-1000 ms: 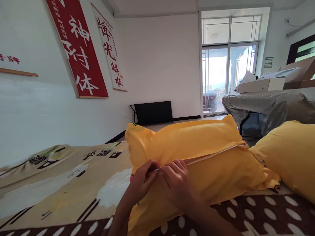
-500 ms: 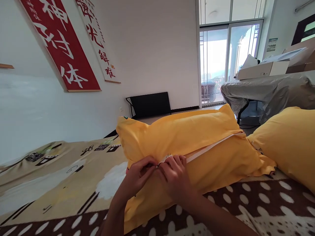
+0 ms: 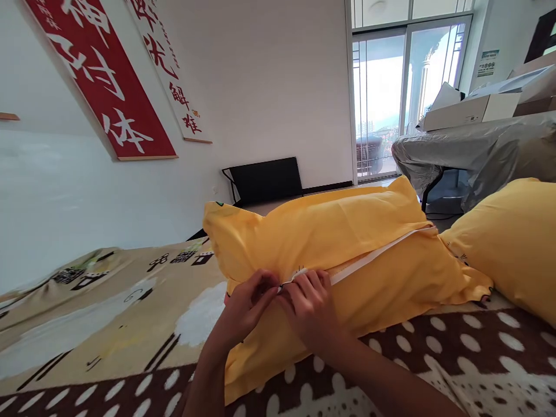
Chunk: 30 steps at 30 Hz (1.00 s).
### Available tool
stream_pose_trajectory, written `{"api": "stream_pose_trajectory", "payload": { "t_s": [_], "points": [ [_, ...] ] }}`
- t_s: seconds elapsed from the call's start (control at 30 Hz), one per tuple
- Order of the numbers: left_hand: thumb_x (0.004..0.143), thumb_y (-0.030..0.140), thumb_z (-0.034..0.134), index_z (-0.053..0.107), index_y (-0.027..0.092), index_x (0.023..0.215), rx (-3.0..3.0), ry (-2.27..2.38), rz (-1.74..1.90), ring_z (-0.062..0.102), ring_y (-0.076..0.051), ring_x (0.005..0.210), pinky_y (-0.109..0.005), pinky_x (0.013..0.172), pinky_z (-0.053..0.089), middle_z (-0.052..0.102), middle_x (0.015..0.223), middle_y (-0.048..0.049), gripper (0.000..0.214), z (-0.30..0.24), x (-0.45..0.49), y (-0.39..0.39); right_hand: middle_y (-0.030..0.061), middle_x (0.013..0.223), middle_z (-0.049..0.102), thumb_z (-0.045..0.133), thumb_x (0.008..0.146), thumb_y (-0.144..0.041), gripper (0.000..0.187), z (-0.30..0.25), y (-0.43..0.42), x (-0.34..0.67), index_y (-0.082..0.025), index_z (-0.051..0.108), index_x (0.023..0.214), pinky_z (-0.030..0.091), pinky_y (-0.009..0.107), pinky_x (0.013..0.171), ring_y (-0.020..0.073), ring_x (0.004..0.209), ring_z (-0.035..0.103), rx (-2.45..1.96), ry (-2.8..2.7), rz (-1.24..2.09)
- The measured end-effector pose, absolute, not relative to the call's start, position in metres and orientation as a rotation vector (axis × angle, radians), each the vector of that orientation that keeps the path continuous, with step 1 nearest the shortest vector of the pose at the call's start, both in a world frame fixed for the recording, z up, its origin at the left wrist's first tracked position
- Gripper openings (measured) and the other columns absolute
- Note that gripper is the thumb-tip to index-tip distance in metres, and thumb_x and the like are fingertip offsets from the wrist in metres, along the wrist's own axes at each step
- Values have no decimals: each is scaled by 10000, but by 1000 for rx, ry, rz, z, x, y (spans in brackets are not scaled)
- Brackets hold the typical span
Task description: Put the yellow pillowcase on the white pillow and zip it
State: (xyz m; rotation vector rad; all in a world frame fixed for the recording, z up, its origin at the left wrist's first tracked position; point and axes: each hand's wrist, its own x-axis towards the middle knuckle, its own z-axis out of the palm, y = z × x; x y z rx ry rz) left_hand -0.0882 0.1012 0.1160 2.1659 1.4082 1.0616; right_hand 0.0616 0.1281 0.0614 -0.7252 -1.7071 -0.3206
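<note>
A stuffed yellow pillowcase lies before me on the bed, tilted slightly up to the right. A white strip, which looks like zipper tape, runs along its opening to the right end. At the left part of this opening, my left hand pinches the cloth edge between thumb and fingers. Close beside it, my right hand has its fingers curled over the same edge, gripping it. A short bit of white, dark-lined edge shows between the two hands. The fingertips partly hide what they pinch, so a zipper pull cannot be made out.
Another yellow pillow lies at the right. Beneath is a patterned beige and brown blanket. Beyond the bed stand a black bench and a plastic-covered table with cardboard boxes. Scrolls hang on the left wall.
The view has shifted slightly, so the wall, door and table sit a little higher. Both hands keep their hold at the same part of the opening, with hardly any movement.
</note>
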Motion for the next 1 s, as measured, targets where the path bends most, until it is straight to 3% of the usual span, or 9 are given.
{"api": "stream_pose_trajectory", "payload": {
  "t_s": [0.47,0.73,0.9,1.0],
  "points": [
    [931,350,387,522,175,877,2312,1362,984,531,-129,751,-231,685,422,568,826,-32,227,120,-82,98,17,780,573,530,845,-137,101,64,126,67,-167,557,752,305,325,772,146,808,472,-675,-1767,-85],
    [839,189,486,510,198,889,2515,1509,1072,528,-120,837,-212,751,418,550,867,-7,56,113,-80,101,8,731,545,518,825,-120,146,77,127,80,-168,506,687,313,316,779,135,766,466,-748,-1746,-91],
    [909,294,438,559,187,873,2470,1485,1086,542,-117,777,-212,684,414,572,853,-23,166,112,-79,103,20,745,543,487,836,-116,139,79,124,82,-164,510,707,331,328,793,147,779,462,-729,-1774,-155],
    [915,328,440,538,170,762,2476,1593,1233,508,-108,662,-217,632,387,548,718,-9,241,109,-72,106,34,797,568,483,846,-119,126,76,123,79,-163,529,737,349,327,793,150,799,484,-701,-1764,-197]
  ]
}}
